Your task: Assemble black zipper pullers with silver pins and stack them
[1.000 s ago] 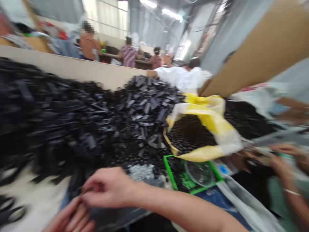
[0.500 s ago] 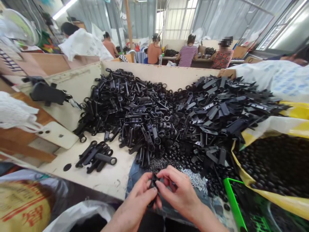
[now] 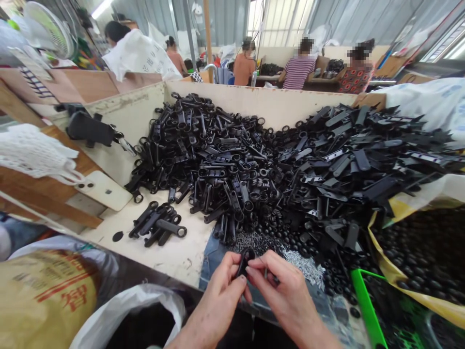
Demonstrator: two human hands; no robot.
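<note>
My left hand [image 3: 227,283] is closed around a black plastic handle piece with a ring end [image 3: 242,264], its ring pointing up. Against the ring, the thumb and fingertips of my right hand [image 3: 279,283] are pinched together. Something small, thin and greyish shows between the right fingers, too small to name. Just beyond my hands lie a heap of tiny dark metal pieces [image 3: 254,241] and a heap of shiny silver pins [image 3: 303,266]. Several similar handle pieces [image 3: 158,224] lie in a small pile to the left.
A large heap of ringed black parts [image 3: 203,150] and a heap of flat black parts [image 3: 352,155] fill the tray [image 3: 308,97]. At right are a yellow-edged bag of black beads [image 3: 432,252] and a green basket [image 3: 368,310]. A phone [image 3: 105,190] lies left; a white bag [image 3: 170,300] stands below.
The view has shifted, so the scene sits further right. The ring of the handle piece now shows upright between my hands, and my right fingertips have moved against it.
</note>
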